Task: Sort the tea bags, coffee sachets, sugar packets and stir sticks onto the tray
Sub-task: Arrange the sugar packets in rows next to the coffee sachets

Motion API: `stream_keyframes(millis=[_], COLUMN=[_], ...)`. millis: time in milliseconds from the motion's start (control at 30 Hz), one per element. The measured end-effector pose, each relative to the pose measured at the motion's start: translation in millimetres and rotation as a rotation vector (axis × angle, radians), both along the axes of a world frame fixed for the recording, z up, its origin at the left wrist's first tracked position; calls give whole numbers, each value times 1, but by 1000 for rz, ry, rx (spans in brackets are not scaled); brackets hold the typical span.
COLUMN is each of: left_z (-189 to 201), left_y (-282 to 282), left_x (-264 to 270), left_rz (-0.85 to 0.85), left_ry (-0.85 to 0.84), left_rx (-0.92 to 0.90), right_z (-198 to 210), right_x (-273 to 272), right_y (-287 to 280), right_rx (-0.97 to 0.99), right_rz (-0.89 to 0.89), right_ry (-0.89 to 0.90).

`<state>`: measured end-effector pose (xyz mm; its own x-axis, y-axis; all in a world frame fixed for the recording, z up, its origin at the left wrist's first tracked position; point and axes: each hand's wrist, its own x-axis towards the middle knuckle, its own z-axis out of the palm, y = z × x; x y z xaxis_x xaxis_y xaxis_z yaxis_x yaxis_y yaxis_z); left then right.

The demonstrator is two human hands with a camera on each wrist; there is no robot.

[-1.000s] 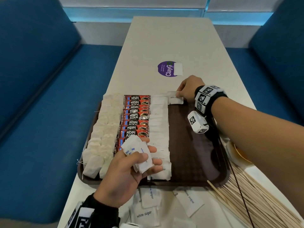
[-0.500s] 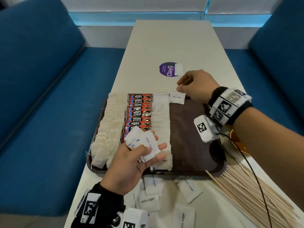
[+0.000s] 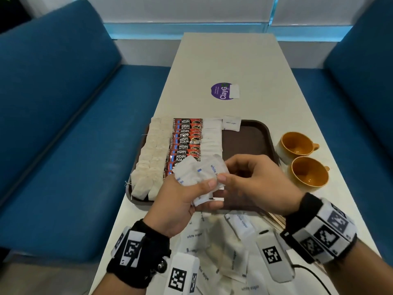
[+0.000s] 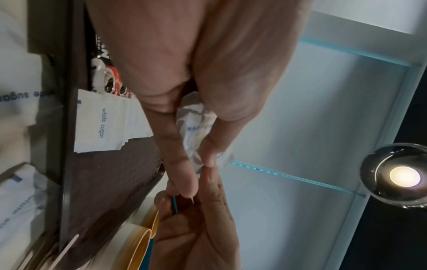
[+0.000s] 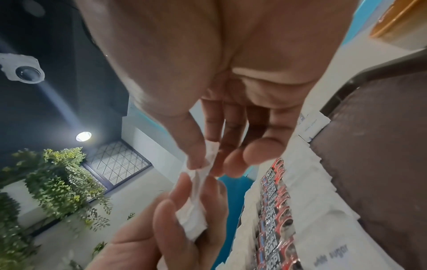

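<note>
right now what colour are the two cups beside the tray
Orange-yellow inside, with a paler outside, on both cups; clearest in the head view.

glossy coffee sachets (image 3: 187, 143), matt paper sugar packets (image 3: 231, 123).

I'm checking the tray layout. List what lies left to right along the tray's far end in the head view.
Tea bags → coffee sachets → sugar packet column → lone sugar packet → bare tray → and off the tray, far cup.
</note>
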<state>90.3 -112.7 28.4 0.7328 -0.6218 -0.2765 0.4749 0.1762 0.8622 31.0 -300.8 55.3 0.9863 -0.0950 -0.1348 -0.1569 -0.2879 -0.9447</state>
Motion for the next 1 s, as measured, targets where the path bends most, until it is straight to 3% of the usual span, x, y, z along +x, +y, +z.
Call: stream_keyframes(millis=[233,433,600,800,1000], left_z=[-9,-17,-21,-22,-26], left_y=[-2,-2,-6,-5,4], left_x=[-3,-3,-4,-1,8], left_rz=[96,80,130,201,172], left_ry=[16,-80,-107,-6,96], left_rx=[0,59,117,112,48], right_z=[-2,-1,1,3,-7], right_x=[-13,-18,-17,7,79], right_y=[-6,-4,-2,-17,-69], right_rx=[145,131,69,-19,-323], right_rz=[-115,-156,-160,-231,-410], right_ry=[79,103,43,1,10])
